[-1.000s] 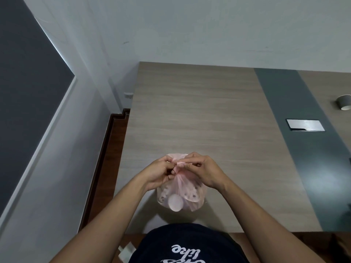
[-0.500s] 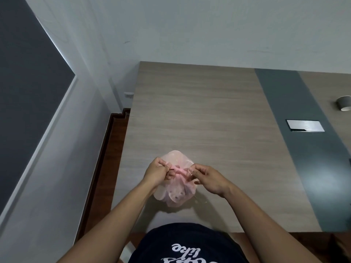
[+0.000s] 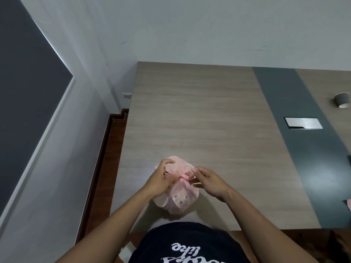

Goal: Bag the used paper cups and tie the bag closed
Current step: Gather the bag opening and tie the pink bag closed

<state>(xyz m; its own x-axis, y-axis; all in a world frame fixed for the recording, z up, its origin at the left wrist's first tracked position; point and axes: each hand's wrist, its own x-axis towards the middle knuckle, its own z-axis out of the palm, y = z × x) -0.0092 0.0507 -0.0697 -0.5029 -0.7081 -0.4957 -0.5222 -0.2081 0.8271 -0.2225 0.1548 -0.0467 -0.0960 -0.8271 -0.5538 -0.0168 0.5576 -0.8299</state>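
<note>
A thin pink plastic bag [image 3: 178,200] with paper cups showing through it rests on the wooden table [image 3: 199,120] near the front edge. Its neck is gathered into a pink knot between my hands. My left hand [image 3: 160,180] pinches the bag's left side at the knot, fingers over the puffed top. My right hand [image 3: 207,179] pinches a loose strand of the bag on the right of the knot.
A grey paper cup [image 3: 342,100] lies on its side at the far right of the table. A metal cover plate [image 3: 303,123] sits in the dark grey strip [image 3: 296,149]. A pink scrap [image 3: 349,205] shows at the right edge. Wall on the left.
The bag has turned and tilted in my hands, its puffed top now facing away. My hands have drawn apart slightly, pulling the strands at the knot.
</note>
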